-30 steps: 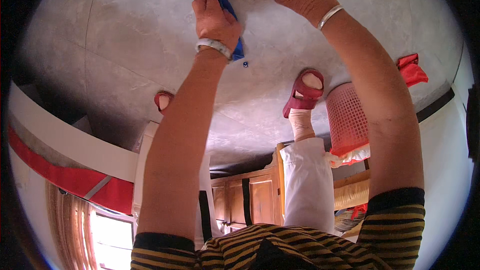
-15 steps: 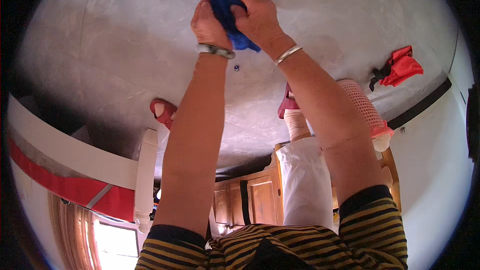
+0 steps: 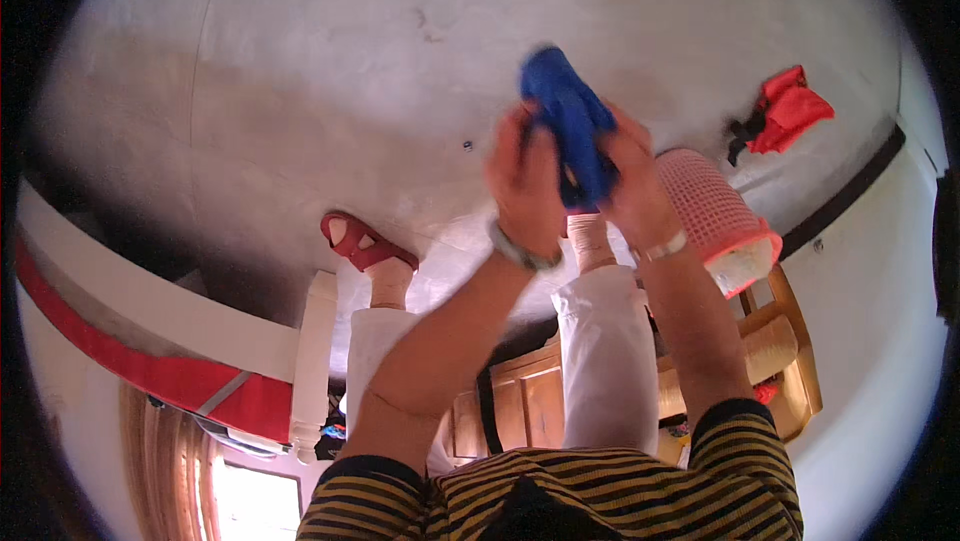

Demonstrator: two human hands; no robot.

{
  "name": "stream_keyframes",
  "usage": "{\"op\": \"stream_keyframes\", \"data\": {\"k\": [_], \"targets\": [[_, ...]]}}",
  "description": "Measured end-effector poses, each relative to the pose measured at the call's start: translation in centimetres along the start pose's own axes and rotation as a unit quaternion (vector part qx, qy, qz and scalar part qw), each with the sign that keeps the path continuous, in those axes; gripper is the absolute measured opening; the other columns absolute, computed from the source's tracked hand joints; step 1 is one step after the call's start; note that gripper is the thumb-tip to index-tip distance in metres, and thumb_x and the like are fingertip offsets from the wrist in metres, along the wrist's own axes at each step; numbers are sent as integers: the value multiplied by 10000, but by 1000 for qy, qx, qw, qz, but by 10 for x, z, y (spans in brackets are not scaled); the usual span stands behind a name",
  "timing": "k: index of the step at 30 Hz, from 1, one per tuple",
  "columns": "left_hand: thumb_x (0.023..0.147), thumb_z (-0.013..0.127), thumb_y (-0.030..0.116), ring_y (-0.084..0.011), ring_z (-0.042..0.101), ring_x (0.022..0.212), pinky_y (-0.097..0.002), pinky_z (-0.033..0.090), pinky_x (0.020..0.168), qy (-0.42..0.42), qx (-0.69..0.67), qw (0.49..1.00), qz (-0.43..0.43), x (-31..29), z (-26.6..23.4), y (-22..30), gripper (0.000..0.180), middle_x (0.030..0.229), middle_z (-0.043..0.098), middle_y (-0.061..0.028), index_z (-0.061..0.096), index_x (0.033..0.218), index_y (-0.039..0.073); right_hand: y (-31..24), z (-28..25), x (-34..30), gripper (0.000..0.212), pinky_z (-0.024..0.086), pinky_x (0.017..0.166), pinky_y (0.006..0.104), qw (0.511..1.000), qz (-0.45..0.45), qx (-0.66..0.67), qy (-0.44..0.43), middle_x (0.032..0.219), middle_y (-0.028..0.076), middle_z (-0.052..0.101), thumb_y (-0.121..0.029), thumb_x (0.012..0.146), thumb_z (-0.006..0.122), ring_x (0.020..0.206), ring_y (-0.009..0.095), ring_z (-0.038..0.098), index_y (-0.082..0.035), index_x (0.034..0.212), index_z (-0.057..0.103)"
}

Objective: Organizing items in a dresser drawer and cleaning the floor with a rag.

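Note:
A blue cloth (image 3: 565,111), bunched into a long bundle, is gripped between my two hands above the grey floor. My left hand (image 3: 527,176) is closed on its left side, its fingers a little blurred. On the opposite side my right hand (image 3: 635,176) is closed round the cloth, also smeared by motion. The bundle tilts, its upper end leaning left. Whether it is one cloth or a garment cannot be told.
A pink mesh basket (image 3: 700,196) with a pale liner stands right of my right arm. Beyond it a red cloth bag (image 3: 790,111) with a black part lies on the floor. A white bed frame (image 3: 150,271) is at left, a wooden chair (image 3: 790,361) at lower right.
Both hands have come nearer to me and to the right with the blue cloth. It is now gathered more tightly, and my left foot shows more fully.

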State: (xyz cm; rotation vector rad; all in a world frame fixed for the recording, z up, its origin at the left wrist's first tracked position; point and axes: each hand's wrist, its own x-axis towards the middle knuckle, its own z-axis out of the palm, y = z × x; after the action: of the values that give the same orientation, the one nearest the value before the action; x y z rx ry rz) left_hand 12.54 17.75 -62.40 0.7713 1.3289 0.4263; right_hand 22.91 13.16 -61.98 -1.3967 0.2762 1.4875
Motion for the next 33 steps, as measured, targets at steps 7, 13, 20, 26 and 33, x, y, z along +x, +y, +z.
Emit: {"op": "stream_keyframes", "data": {"k": [7, 13, 20, 26, 33], "targets": [[854, 453, 92, -133, 511, 823, -268, 424, 750, -184, -56, 973, -129, -168, 79, 9, 260, 919, 530, -66, 471, 1087, -19, -26, -95, -203, 373, 466, 737, 266, 930, -157, -298, 147, 960, 85, 583, -115, 770, 430, 810, 147, 571, 39, 1098, 518], [791, 507, 33, -157, 541, 846, -285, 434, 787, -294, 40, 939, -174, -212, 127, -40, 244, 903, 564, -82, 512, 1029, -17, -12, -151, -284, 385, 447, 771, 238, 924, -47, -25, 379, 989, 78, 574, -108, 757, 484, 877, 140, 555, 16, 1120, 514], [684, 580, -25, -256, 554, 828, -332, 427, 795, -272, 102, 957, 22, -203, 127, -64, 75, 786, 567, -99, 568, 730, 33, 1, -202, -299, 289, 367, 904, 256, 814, -63, -345, 464, 1042, 67, 539, 38, 818, 447, 974, 154, 510, 8, 1099, 511], [684, 581, -6, -317, 526, 899, -401, 382, 860, -343, 93, 924, 145, -194, 125, -54, 79, 843, 565, -79, 578, 710, 69, 10, -192, -300, 261, 361, 912, 327, 786, -144, -443, 406, 1034, 114, 532, 16, 742, 473, 1005, 221, 498, -7, 999, 510], [646, 621, 150, -360, 291, 1207, -564, 214, 958, -406, 274, 847, 207, -207, 126, -19, 542, 1254, 367, -130, 504, 1175, 171, -16, -144, -309, 277, 402, 800, 258, 842, -29, -340, 417, 886, 38, 505, -87, 727, 516, 859, 133, 478, -5, 991, 503]]}}
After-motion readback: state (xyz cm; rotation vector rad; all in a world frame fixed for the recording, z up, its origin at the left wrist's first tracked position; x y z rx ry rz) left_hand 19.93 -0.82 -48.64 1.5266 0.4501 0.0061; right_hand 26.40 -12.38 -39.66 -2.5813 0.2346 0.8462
